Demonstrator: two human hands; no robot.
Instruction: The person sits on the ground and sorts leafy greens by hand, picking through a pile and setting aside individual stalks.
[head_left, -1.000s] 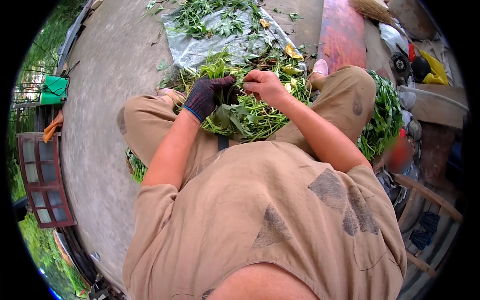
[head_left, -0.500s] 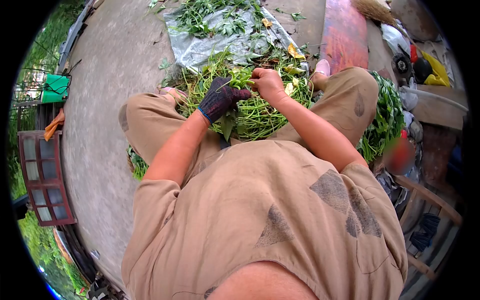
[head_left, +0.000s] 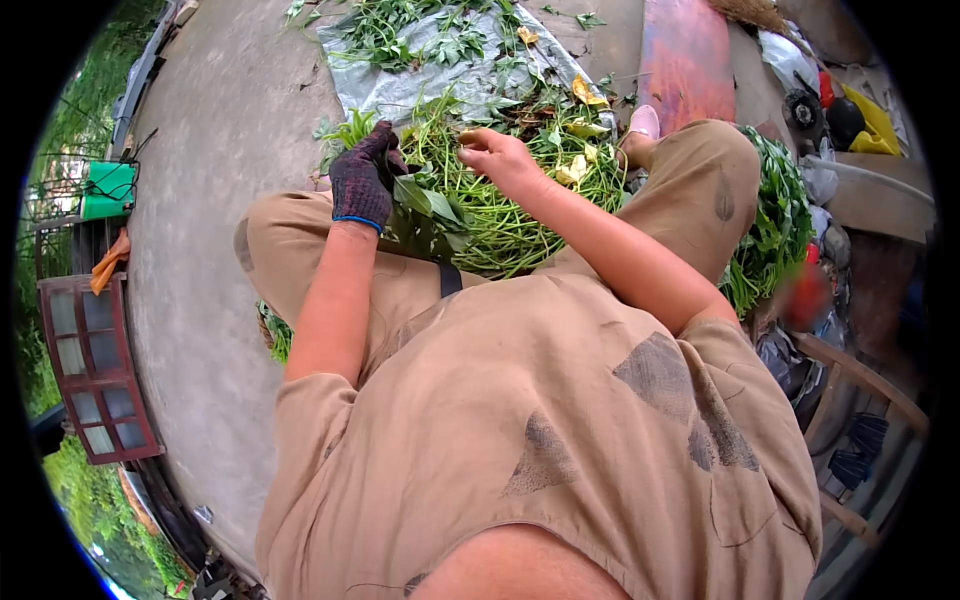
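Observation:
My left hand [head_left: 362, 180], in a dark knitted glove with a blue cuff, is closed around a bunch of leafy green stems [head_left: 352, 130]. Pale stem ends poke out above the fist, and broad leaves [head_left: 425, 198] hang from its right side. To the right, my bare right hand [head_left: 497, 160] hovers over a heap of long green stems [head_left: 510, 225] between my legs. Its thumb and forefinger are slightly apart, with nothing visible between them.
Past the heap lies a grey plastic sheet [head_left: 385, 88] with loose leaves [head_left: 460, 45] on it. More bundled greens [head_left: 775, 220] stand beside my right knee. A reddish board [head_left: 685, 65] lies farther out. A green bucket [head_left: 108, 190] and a window frame [head_left: 98, 365] are at left.
My left hand has moved left with the bunch of stems, away from my right hand. My right hand has shifted slightly left, and its fingers have come off the bunch.

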